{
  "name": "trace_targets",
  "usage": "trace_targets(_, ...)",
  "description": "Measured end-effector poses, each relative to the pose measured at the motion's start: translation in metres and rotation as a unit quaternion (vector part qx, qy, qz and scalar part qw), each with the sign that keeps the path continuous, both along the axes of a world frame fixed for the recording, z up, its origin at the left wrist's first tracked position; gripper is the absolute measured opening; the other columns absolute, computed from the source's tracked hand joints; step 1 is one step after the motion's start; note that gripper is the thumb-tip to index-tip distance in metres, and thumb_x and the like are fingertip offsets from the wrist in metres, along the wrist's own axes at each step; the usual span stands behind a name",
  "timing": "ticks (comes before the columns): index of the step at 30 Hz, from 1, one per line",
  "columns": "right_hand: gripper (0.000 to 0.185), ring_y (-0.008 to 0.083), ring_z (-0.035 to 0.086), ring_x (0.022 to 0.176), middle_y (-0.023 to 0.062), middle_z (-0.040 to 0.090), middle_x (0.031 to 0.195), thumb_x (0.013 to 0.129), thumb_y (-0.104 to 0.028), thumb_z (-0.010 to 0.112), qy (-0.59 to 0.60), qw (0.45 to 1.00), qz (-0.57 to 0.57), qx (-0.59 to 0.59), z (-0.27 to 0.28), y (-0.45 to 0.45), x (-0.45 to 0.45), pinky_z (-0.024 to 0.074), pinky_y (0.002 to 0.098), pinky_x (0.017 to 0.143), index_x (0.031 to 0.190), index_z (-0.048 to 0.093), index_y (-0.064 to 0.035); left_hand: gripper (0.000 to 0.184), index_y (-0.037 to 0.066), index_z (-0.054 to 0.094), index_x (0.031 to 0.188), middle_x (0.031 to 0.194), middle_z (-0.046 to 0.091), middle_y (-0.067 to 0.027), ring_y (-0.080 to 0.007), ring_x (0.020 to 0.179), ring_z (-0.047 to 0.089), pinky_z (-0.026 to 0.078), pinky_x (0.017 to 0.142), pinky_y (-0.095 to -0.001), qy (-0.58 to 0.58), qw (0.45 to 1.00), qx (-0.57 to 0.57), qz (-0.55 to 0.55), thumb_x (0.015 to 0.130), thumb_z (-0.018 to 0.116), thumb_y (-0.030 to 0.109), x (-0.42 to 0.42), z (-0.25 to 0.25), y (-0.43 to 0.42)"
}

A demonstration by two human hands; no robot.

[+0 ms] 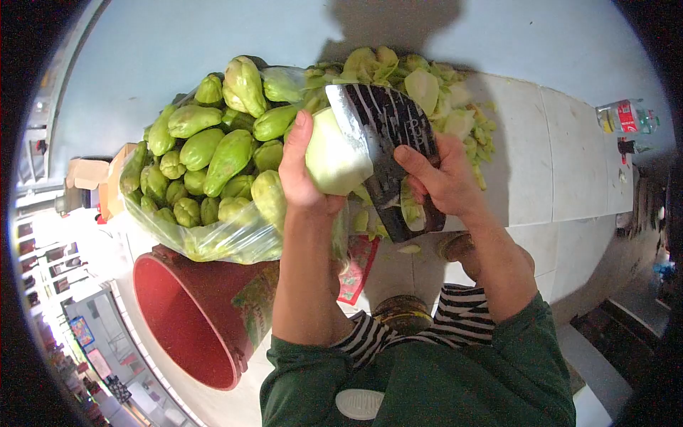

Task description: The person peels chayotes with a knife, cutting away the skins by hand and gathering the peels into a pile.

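Observation:
My left hand (pixel 304 174) is closed around a pale peeled chayote (pixel 333 156), with its thumb raised along the near side. My right hand (pixel 445 174) grips a dark, broad-bladed cleaver (pixel 384 124) by its back. The cleaver's bright edge lies against the chayote, and its looped end points down toward my lap. Behind both hands is a heap of green peelings (pixel 423 89) on the tiled ledge. Left of my left hand, whole green chayotes (pixel 231 160) fill a clear plastic bag (pixel 235 238).
A red bucket (pixel 188 320) lies tipped on its side below the bag. An open cardboard box (pixel 117 181) is at the left. Plastic bottles (pixel 626 117) lie at the far right of the white tiled ledge (pixel 569 156). My striped trouser legs (pixel 459 313) are below my hands.

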State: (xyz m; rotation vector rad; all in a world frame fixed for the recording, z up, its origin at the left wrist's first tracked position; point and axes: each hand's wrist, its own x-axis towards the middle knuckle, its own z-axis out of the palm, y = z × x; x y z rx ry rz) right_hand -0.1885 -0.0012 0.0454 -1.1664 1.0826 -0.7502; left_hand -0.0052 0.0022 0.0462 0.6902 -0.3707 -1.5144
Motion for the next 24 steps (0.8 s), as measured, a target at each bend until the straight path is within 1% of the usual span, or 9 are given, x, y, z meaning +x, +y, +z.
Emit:
trace_targets(3, 0.029, 0.0060, 0.044, 0.042, -0.0032, 0.047, 0.052, 0.090, -0.032, 0.064, 0.009, 1.000, 0.003, -0.002, 0.002, 0.002, 0.001, 0.0365, 0.0236, 0.039, 0.079, 0.056, -0.0069, 0.051, 0.001, 0.058, 0.112, 0.096, 0.066, -0.0121, -0.0249, 0.084, 0.065, 0.053, 0.076, -0.0381, 0.034, 0.999, 0.006, -0.016, 0.093, 0.045, 0.047, -0.005, -0.004, 0.003)
trace_targets(5, 0.030, 0.0063, 0.045, 0.042, -0.0035, 0.047, 0.052, 0.089, -0.033, 0.065, -0.030, 0.998, -0.052, 0.000, 0.004, 0.002, 0.007, 0.0366, 0.0234, 0.039, 0.077, 0.056, -0.0069, 0.051, 0.002, 0.058, 0.112, 0.096, 0.066, -0.0117, -0.0248, 0.083, 0.065, 0.053, 0.076, -0.0378, 0.070, 0.997, -0.005, -0.020, 0.092, 0.045, 0.047, -0.014, -0.005, 0.002)
trace_targets(7, 0.035, 0.0065, 0.046, 0.042, -0.0036, 0.048, 0.050, 0.089, -0.036, 0.065, -0.047, 0.997, -0.065, -0.004, 0.006, 0.001, 0.009, 0.0362, 0.0245, 0.040, 0.072, 0.055, -0.0075, 0.050, 0.003, 0.058, 0.111, 0.093, 0.066, -0.0104, -0.0243, 0.081, 0.065, 0.053, 0.075, -0.0374, -0.022, 0.998, 0.061, 0.002, 0.092, 0.047, 0.047, -0.020, -0.005, 0.005)
trace_targets(8, 0.039, 0.0067, 0.046, 0.042, -0.0037, 0.048, 0.049, 0.088, -0.039, 0.065, -0.065, 0.995, -0.078, -0.007, 0.007, 0.001, 0.009, 0.0358, 0.0257, 0.040, 0.067, 0.054, -0.0081, 0.047, 0.004, 0.058, 0.111, 0.092, 0.066, -0.0090, -0.0236, 0.081, 0.065, 0.053, 0.074, -0.0373, -0.060, 0.998, 0.028, -0.019, 0.092, 0.048, 0.046, -0.018, -0.006, 0.004)
trace_targets(9, 0.039, 0.0067, 0.046, 0.042, -0.0037, 0.048, 0.049, 0.088, -0.039, 0.065, -0.066, 0.995, -0.078, -0.007, 0.005, 0.001, 0.007, 0.0358, 0.0257, 0.040, 0.067, 0.054, -0.0081, 0.047, 0.004, 0.058, 0.111, 0.092, 0.066, -0.0090, -0.0236, 0.081, 0.065, 0.053, 0.074, -0.0373, -0.062, 0.998, 0.028, -0.019, 0.092, 0.048, 0.046, -0.017, -0.005, 0.003)
trace_targets(11, 0.038, 0.0065, 0.046, 0.043, -0.0038, 0.049, 0.051, 0.088, -0.038, 0.064, 0.046, 0.998, -0.015, -0.038, 0.002, 0.001, 0.001, 0.0354, 0.0258, 0.040, 0.068, 0.054, -0.0068, 0.045, 0.004, 0.058, 0.110, 0.093, 0.066, -0.0090, -0.0231, 0.082, 0.065, 0.053, 0.074, -0.0375, -0.053, 0.998, 0.043, 0.005, 0.093, 0.046, 0.045, -0.016, -0.005, 0.000)
trace_targets(14, 0.037, 0.0059, 0.045, 0.044, -0.0040, 0.049, 0.051, 0.089, -0.036, 0.064, 0.043, 0.998, 0.030, -0.020, 0.003, 0.005, 0.000, 0.0350, 0.0263, 0.040, 0.069, 0.055, -0.0059, 0.045, 0.004, 0.059, 0.110, 0.096, 0.066, -0.0096, -0.0232, 0.084, 0.065, 0.053, 0.075, -0.0376, 0.035, 0.999, -0.024, -0.025, 0.094, 0.044, 0.044, -0.008, -0.005, -0.005)
trace_targets(21, 0.036, 0.0049, 0.042, 0.043, -0.0046, 0.047, 0.050, 0.090, -0.036, 0.062, 0.013, 0.999, 0.009, -0.041, 0.002, 0.004, 0.003, 0.0337, 0.0267, 0.040, 0.071, 0.057, -0.0059, 0.047, 0.003, 0.058, 0.110, 0.098, 0.067, -0.0108, -0.0236, 0.085, 0.065, 0.053, 0.077, -0.0378, 0.032, 0.999, -0.018, -0.005, 0.095, 0.042, 0.045, -0.011, -0.006, -0.006)
trace_targets(24, 0.035, 0.0069, 0.044, 0.046, -0.0031, 0.048, 0.052, 0.090, -0.034, 0.063, 0.031, 0.999, 0.008, -0.019, 0.003, 0.004, 0.005, 0.0354, 0.0285, 0.043, 0.072, 0.058, -0.0038, 0.047, 0.003, 0.058, 0.110, 0.097, 0.066, -0.0099, -0.0232, 0.085, 0.065, 0.052, 0.077, -0.0379, -0.038, 0.999, 0.011, 0.036, 0.095, 0.043, 0.044, -0.014, -0.009, -0.007)
